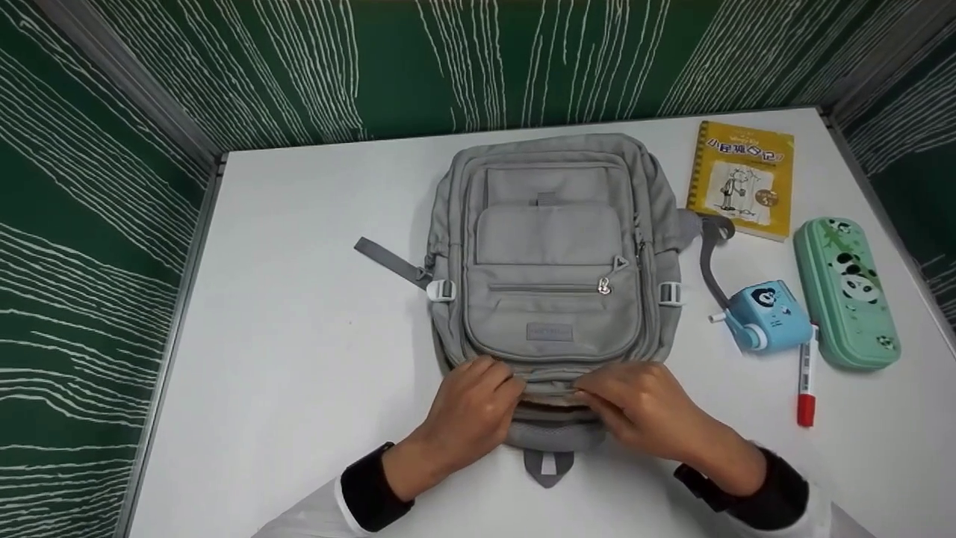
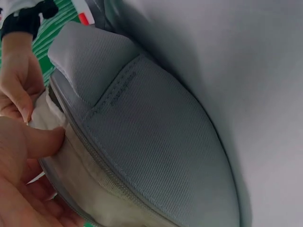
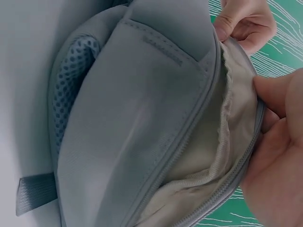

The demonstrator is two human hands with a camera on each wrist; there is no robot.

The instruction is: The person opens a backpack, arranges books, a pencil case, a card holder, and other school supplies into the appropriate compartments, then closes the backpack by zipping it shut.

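Note:
A grey backpack (image 1: 553, 239) lies on its back, its top end and carry loop towards me. Its main compartment is unzipped at that end, and the beige lining (image 3: 239, 101) shows between the two zipper edges. My left hand (image 1: 478, 403) pinches the front edge of the opening, thumb on the lining and fingers outside. A short way to the right, my right hand (image 1: 646, 407) pinches the same edge in the same manner. In the right wrist view a gathered inner pocket hem runs along the lining. The inside of the bag is mostly hidden.
On the white table (image 1: 299, 359), a yellow book (image 1: 747, 179) lies at the back right. Nearer are a green panda pencil case (image 1: 848, 291), a blue pencil sharpener (image 1: 769, 314) with a crank, and a red-capped marker (image 1: 806, 373). A loose strap (image 1: 392, 258) sticks out left.

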